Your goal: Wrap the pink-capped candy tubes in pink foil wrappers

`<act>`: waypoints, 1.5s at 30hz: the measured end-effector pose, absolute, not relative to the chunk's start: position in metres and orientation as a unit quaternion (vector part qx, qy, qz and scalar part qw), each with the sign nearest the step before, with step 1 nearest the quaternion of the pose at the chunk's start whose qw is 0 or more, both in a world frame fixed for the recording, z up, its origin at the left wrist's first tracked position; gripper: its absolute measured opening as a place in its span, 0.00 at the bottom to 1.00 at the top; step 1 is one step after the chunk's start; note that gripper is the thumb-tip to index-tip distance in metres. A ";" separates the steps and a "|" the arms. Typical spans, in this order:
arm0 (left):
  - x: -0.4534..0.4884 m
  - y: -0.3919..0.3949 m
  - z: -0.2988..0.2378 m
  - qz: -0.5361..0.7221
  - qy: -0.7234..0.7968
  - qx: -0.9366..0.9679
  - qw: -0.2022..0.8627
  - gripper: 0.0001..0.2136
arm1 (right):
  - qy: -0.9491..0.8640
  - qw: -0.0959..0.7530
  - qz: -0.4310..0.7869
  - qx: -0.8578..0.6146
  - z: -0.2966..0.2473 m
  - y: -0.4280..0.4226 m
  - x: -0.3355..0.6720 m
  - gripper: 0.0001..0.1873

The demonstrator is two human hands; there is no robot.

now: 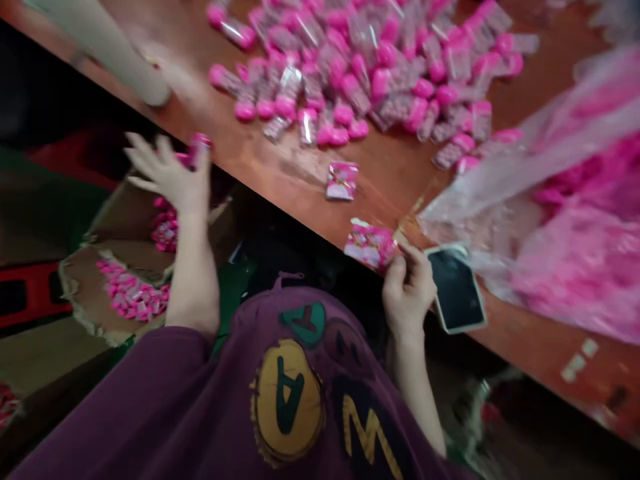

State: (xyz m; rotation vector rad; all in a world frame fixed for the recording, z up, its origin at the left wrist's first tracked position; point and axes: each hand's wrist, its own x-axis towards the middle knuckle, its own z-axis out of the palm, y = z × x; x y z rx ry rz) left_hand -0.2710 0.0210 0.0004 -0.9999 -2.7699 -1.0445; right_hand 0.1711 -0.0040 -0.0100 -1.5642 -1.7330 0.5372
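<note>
My left hand (pixel 173 177) hovers over a cardboard box beside the table edge, its fingers spread wide. Right by its thumb is a pink-capped piece (pixel 201 141), blurred and partly hidden, so I cannot tell whether they touch. My right hand (pixel 409 287), at the table's front edge, pinches the corner of a pink printed packet (pixel 370 243). A second, smaller pink packet (pixel 342 181) lies flat on the table just beyond. Farther back spreads a heap of small clear bottles (pixel 355 73) with pink caps and pale pink contents.
Below left, the open cardboard box (pixel 85 280) contains many pink-capped pieces (pixel 135 293). A dark-screened phone (pixel 457 290) lies right of my right hand. Clear plastic bags with pink contents (pixel 575 247) cover the table's right side. A pale post (pixel 115 53) stands at upper left.
</note>
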 end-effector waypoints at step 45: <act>-0.017 -0.020 -0.006 -0.385 -0.658 -0.499 -0.412 0.23 | -0.773 0.374 0.053 -0.509 -0.048 -0.026 0.179 0.15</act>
